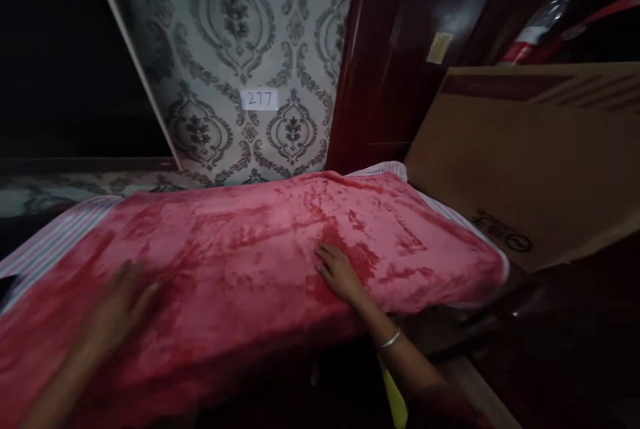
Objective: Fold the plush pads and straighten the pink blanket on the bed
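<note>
A plush red blanket [240,282] is spread over a raised flat surface, its pile marked with darker and lighter patches. Beneath it a striped cloth [75,232] shows at the left end and along the far right edge. My right hand [341,272] rests on the blanket near the middle, palm down, holding nothing; a silver bangle circles that wrist. On the left part of the blanket is my left hand [117,302], smeared by motion, its thumb apart from the fingers. Whether it presses on the pile or hovers just above I cannot tell.
A large cardboard box [500,156] stands against the right end of the blanket. Behind it is a bottle with a red cap [545,22]. Patterned wallpaper bearing a paper label "277" [259,99] rises behind, with a dark screen [75,56] at left.
</note>
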Available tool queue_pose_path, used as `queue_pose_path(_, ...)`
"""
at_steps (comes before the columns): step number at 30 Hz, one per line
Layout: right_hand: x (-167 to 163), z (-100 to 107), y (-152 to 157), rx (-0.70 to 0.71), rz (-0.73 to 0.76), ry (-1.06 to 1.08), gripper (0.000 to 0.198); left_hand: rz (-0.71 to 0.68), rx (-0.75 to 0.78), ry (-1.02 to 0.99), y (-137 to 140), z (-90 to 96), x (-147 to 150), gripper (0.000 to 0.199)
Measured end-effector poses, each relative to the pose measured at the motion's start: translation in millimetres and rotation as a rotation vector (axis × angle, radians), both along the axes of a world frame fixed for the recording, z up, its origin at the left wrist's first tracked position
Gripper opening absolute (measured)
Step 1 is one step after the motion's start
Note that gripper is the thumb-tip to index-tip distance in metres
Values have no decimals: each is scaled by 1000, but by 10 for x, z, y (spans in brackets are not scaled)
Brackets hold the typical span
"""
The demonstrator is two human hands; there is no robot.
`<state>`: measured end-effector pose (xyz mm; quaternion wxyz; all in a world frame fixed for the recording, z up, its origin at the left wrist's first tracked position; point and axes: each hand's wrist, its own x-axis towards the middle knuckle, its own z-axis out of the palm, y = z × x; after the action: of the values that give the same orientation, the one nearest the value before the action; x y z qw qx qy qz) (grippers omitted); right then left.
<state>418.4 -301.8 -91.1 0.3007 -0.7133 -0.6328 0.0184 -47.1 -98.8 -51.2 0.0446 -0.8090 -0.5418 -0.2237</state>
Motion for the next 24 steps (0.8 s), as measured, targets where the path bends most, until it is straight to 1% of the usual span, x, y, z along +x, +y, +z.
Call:
queue_pose_path(2,-6,25,-11,-11,-1,5,47,-161,-66,-3,151,-8,591,73)
queue_pose_path(4,-5,48,-17,-15,3,14,46,-317,-154,32,250,41,1190,75)
queue_pose_path(6,0,68,-17,-14,5,25,46,-399,-226,93,285,148,1774,75)
queue_pose_path(7,2,75,-15,-12,6,30,45,-412,-263,132,279,216,2054,76)
queue_pose_path(9,4,79,-9,-7,11,41,46,-424,-284,178,231,353,2566,77)
queue_pose_path(12,5,65,4,-7,20,72,47,-420,-274,248,140,481,3149,70)
queue_pose_path(13,10,60,7,-12,26,90,48,-418,-271,268,121,488,3281,67)
queue_pose_path(15,42,60,3,-24,61,151,48,-413,-260,298,106,452,3455,63)
queue_pose_path(18,204,97,-48,-31,211,329,44,-402,-224,323,133,321,3540,61)
queue_pose_path(20,427,142,-102,-19,279,521,42,-393,-214,331,176,235,3541,61)
queue_pose_path(22,757,200,-147,16,236,719,44,-387,-222,331,230,176,3534,61)
queue_pose_path(24,1184,272,-157,98,105,857,47,-392,-232,324,282,142,3529,61)
